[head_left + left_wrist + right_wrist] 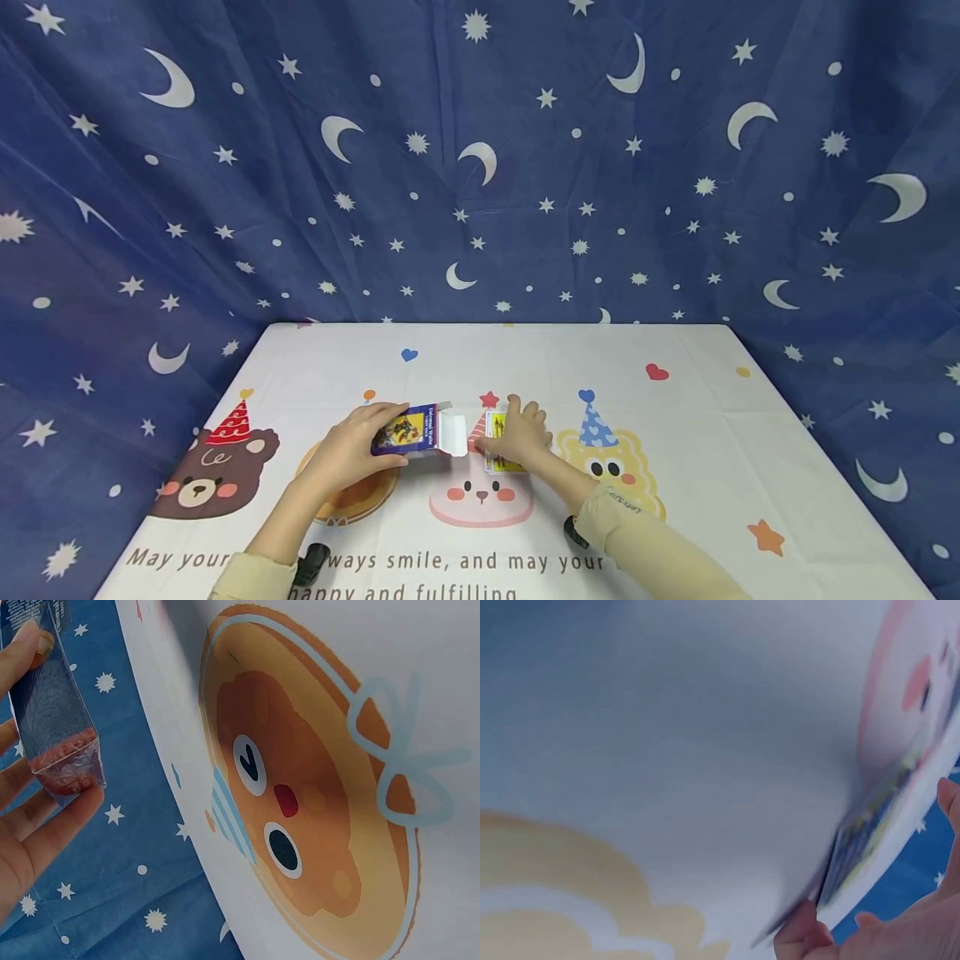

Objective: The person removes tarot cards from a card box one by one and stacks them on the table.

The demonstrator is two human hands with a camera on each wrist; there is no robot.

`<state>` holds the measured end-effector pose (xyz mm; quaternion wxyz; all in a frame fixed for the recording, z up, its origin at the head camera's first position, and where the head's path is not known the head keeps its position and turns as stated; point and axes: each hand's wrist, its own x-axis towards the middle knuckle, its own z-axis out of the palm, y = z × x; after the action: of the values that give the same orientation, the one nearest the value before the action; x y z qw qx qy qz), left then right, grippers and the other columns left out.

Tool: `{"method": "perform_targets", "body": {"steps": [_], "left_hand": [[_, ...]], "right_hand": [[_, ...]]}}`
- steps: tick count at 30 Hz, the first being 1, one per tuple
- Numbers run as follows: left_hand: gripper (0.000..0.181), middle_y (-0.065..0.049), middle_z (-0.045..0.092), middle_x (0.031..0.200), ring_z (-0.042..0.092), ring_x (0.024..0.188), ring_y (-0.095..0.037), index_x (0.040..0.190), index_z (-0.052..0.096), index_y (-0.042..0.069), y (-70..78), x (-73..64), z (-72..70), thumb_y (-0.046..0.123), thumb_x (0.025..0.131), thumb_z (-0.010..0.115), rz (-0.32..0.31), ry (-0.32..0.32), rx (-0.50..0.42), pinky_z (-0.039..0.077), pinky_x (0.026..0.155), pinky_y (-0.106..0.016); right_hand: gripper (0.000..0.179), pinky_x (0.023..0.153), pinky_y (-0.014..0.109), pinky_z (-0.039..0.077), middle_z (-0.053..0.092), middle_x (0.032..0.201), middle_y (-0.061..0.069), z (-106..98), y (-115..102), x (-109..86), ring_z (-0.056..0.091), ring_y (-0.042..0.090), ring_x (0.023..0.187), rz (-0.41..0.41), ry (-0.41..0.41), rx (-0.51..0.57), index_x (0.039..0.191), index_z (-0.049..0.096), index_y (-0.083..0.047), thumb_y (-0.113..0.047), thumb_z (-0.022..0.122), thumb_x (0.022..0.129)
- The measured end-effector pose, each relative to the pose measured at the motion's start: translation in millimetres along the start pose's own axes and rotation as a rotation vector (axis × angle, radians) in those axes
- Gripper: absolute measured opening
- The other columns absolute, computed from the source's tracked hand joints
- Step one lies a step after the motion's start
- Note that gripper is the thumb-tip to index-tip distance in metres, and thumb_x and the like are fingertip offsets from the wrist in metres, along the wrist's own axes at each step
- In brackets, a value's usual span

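Note:
My left hand (356, 442) grips a dark blue tarot card box (405, 429) printed with a yellow picture, thumb on the near side and fingers on the far side. The box's white end flap (452, 434) stands out to the right. In the left wrist view, clear plastic film (75, 769) wraps one end of the box (49, 697). To the right, my right hand (522, 433) holds a few yellow-and-white cards (504, 465) by their edges. The right wrist view shows the cards (862, 832) blurred and tilted, with fingers at their lower end.
A white cloth (675, 500) with printed cartoon faces and lettering covers the table. Blue curtains (480, 167) with moons and stars rise behind and at both sides. Black wrist straps (312, 564) sit at the sleeve cuffs.

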<state>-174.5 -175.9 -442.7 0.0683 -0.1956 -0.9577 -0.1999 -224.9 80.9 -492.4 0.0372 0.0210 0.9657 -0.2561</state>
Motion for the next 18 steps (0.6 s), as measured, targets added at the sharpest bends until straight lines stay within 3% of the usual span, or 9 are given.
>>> {"method": "perform_targets", "body": {"steps": [9,18], "left_hand": [[0.075,-0.01,0.057,0.131,0.054,0.117,-0.031,0.135,0.052,0.016,0.4,0.2,-0.2,0.037,0.069,0.083,-0.002,0.002,-0.005,0.048,0.093,-0.053],[0.076,-0.01,0.057,0.131,0.054,0.118,-0.032,0.135,0.052,0.016,0.4,0.6,0.4,0.037,0.069,0.083,-0.003,0.002,-0.006,0.048,0.093,-0.054]], "right_hand": [[0.094,0.085,0.058,0.045,0.043,0.12,0.025,8.5,-3.8,-0.3,0.042,0.039,0.113,0.053,0.022,-0.041,0.139,0.035,-0.007,-0.036,0.084,0.064],[0.09,0.084,0.058,0.045,0.044,0.115,0.026,9.4,-2.7,-0.7,0.042,0.039,0.109,0.042,0.042,-0.01,0.138,0.037,-0.005,-0.031,0.084,0.065]]}}
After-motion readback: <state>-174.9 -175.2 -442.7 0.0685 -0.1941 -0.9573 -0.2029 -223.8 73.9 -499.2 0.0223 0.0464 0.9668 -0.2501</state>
